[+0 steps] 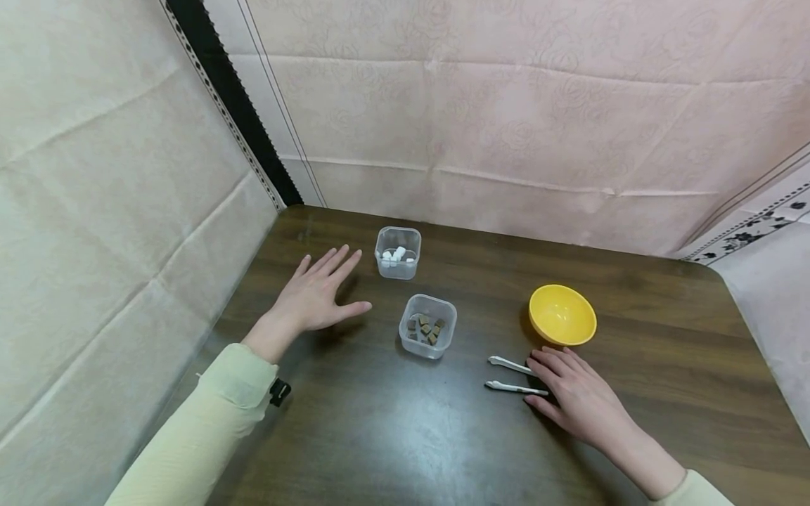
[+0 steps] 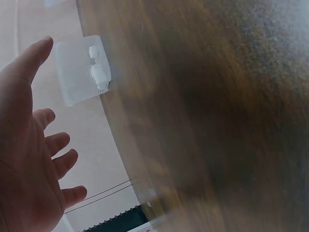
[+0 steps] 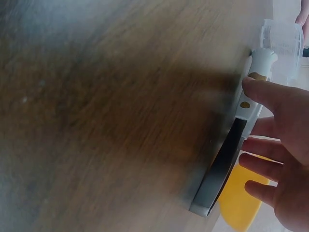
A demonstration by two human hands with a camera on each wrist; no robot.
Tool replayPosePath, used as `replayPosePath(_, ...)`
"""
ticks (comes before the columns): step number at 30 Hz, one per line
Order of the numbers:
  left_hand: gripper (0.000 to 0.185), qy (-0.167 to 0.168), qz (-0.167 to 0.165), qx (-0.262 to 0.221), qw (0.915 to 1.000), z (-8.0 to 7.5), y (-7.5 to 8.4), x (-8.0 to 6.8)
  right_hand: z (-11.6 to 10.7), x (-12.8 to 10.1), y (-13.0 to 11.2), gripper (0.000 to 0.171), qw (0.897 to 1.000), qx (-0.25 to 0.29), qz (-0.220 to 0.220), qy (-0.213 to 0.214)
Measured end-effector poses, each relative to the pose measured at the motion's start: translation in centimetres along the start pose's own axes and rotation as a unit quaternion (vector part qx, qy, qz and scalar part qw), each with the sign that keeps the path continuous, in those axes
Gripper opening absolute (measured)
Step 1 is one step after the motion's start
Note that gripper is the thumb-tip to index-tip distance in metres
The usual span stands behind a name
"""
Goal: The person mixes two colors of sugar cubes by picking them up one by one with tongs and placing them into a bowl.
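Dark wood-grain table (image 1: pixel 392 436) carries a pair of white plastic tongs (image 1: pixel 515 376) lying at about five o'clock from the clear plastic tub of brown cubes (image 1: pixel 427 326), just below the small yellow plastic bowl (image 1: pixel 562 315). The right hand (image 1: pixel 579 397) lies over the tongs' rear end with straight, relaxed fingers, gripping nothing. To lift them cleanly, I judge, thumb and fingers should close on both arms near the hinge; the left hand (image 1: pixel 316 295) hovers flat and spread, at eight o'clock from the clear plastic tub of white pieces (image 1: pixel 397 253).
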State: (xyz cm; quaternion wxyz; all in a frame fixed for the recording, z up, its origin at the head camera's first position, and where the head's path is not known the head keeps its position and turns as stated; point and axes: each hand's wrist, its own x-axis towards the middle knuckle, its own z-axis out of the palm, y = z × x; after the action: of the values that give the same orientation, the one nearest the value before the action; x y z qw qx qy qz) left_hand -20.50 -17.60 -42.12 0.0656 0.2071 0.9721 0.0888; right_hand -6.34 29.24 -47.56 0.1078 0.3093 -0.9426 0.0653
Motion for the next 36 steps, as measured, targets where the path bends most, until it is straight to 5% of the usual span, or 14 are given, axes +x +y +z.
replayPosePath(36, 0.103, -0.011, -0.005, 0.0, 0.9999, 0.91, -0.57, -0.1, 0.53, 0.63, -0.54, 0.057, 1.0, 0.016, -0.015, 0.019)
